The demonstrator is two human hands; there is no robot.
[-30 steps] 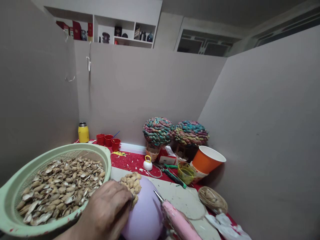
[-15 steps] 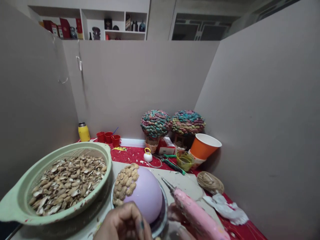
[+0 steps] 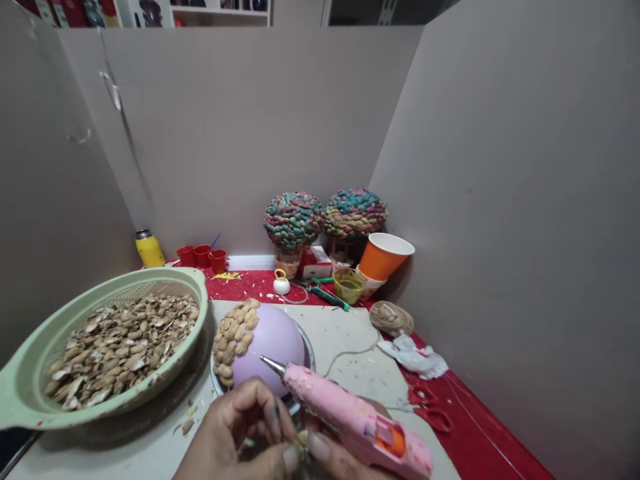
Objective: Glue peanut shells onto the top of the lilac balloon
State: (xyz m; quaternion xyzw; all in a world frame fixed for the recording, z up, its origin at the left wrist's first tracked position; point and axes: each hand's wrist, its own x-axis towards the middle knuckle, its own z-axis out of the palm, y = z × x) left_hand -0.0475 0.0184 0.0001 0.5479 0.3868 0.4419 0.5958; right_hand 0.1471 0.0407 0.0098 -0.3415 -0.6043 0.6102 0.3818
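My right hand (image 3: 345,450) is wrapped round a pink hot glue gun (image 3: 340,407), whose metal nozzle points up and left in front of the balloon. My left hand (image 3: 245,433) is closed, thumb and fingers pinching a small peanut shell (image 3: 303,439) that the right thumb also touches. Most of that shell is hidden by fingers. Just beyond both hands, a lilac balloon (image 3: 280,333) rests in a round metal-rimmed bowl (image 3: 311,353). Peanut shells (image 3: 235,337) cover the balloon's left side in a patch.
Left stands a green colander (image 3: 197,320) full of peanut shells. Red scissors (image 3: 433,410), white tissue (image 3: 415,357) and a twine coil (image 3: 393,319) lie right. Behind are green-handled pliers (image 3: 327,297), an orange paper cup (image 3: 384,259) and two colourful shell-covered balls (image 3: 294,219). Grey partitions enclose the table.
My hands have come together at the peanut shell, and the glue gun has moved left across the balloon's front. The view has tilted down and shifted right, bringing the scissors into sight.
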